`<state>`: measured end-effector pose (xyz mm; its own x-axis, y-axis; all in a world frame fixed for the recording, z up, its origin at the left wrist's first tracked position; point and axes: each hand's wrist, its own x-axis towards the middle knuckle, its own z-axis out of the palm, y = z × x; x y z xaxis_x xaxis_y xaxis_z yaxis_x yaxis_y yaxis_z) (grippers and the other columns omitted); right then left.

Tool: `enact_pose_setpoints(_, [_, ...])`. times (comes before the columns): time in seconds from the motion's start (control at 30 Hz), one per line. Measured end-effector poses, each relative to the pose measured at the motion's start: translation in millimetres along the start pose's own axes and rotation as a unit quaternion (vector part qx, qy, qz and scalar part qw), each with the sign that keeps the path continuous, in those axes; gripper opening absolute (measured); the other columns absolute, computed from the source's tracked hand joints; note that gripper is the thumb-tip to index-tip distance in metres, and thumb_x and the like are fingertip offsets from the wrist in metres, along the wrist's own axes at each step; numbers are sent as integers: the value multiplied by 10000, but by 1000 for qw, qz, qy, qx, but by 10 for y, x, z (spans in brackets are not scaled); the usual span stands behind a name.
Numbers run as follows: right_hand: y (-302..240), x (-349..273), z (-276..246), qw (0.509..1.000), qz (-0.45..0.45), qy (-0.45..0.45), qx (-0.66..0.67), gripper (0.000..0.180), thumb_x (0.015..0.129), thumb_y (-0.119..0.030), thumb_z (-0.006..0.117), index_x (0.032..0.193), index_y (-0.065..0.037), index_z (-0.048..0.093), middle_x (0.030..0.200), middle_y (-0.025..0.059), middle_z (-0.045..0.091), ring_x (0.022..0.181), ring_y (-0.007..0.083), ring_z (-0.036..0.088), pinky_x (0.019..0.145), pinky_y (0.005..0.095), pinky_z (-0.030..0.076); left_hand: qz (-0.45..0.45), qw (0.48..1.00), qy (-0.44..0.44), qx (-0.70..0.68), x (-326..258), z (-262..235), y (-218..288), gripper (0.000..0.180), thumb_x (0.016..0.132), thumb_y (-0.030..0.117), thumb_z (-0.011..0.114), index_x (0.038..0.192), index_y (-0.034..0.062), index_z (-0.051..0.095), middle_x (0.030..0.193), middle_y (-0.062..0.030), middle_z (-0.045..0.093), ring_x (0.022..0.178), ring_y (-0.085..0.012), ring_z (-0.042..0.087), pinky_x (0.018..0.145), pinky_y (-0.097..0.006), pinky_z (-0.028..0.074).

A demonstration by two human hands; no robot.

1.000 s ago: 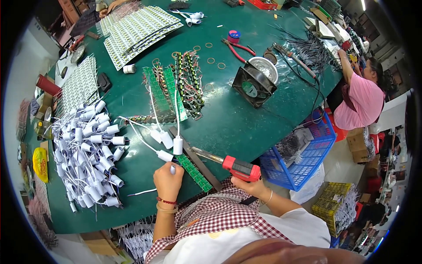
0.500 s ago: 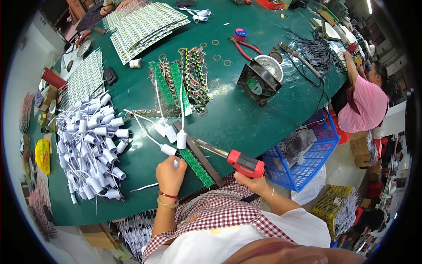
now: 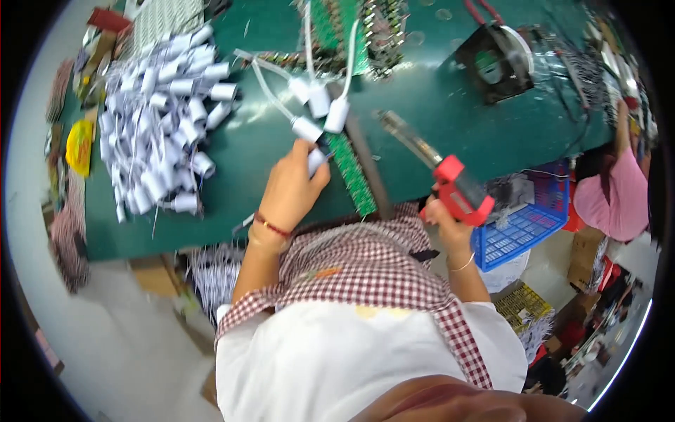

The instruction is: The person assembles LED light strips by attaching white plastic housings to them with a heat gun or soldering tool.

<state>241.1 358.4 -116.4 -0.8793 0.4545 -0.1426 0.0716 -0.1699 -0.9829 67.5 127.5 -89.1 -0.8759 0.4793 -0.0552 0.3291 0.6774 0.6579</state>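
My left hand (image 3: 292, 188) grips a small white cylindrical part (image 3: 316, 160) with a wire, right beside a narrow green circuit strip (image 3: 351, 176) lying on the green table (image 3: 436, 126). Three more white cylinders on white wires (image 3: 320, 105) lie just beyond that hand. My right hand (image 3: 444, 214) holds a red-handled soldering gun (image 3: 450, 186), its long metal tip (image 3: 401, 130) pointing up-left over the table, a little right of the strip.
A big heap of white wired cylinders (image 3: 158, 119) fills the table's left. Green boards with components (image 3: 351, 35) lie at the far edge, a black fan (image 3: 496, 63) at the right. A blue basket (image 3: 524, 225) hangs below the edge. A person in pink (image 3: 612, 190) works at right.
The view has swung down and closer, so the table slid upward in the picture. Both hands keep their hold; the soldering gun has lifted and tilted more upright.
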Motion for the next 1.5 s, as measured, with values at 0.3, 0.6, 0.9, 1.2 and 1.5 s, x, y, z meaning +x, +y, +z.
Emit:
enact_pose_setpoints(0.3, [-36,29,-4,998,4,-17,52,307,826,38,622,1120,51,534,777,62,577,622,105,529,552,234,429,125,942,92,297,-25,-170,196,263,733,95,679,984,139,615,946,-39,618,939,-236,574,891,-418,389])
enact_pose_setpoints(0.6, [-91,-17,88,1000,-14,-11,14,272,860,3,522,1122,57,478,628,42,449,537,109,418,519,255,361,168,986,-9,-3,367,-240,-213,429,751,-74,546,1137,102,608,1051,-104,570,939,-312,576,835,-394,447])
enact_pose_setpoints(0.9, [-101,12,51,1000,7,-11,17,291,869,-34,551,1138,36,464,657,59,470,533,103,406,515,252,360,87,859,224,452,427,-715,-968,315,757,84,629,1070,89,597,1024,-70,591,1074,-255,505,921,-405,358])
enact_pose_setpoints(1.2, [-101,-27,66,999,-9,-17,45,298,869,-26,550,1142,45,456,680,80,497,552,104,432,523,243,378,130,984,123,11,253,-598,-536,242,876,163,575,1086,51,533,951,-111,554,867,-281,551,752,-333,436])
enact_pose_setpoints(1.5, [-125,-38,96,999,0,-39,18,294,865,-20,546,1140,43,463,666,67,477,556,113,422,526,251,357,-67,993,13,-99,-53,47,-121,235,778,252,630,779,18,639,741,-146,613,633,-327,601,593,-391,470])
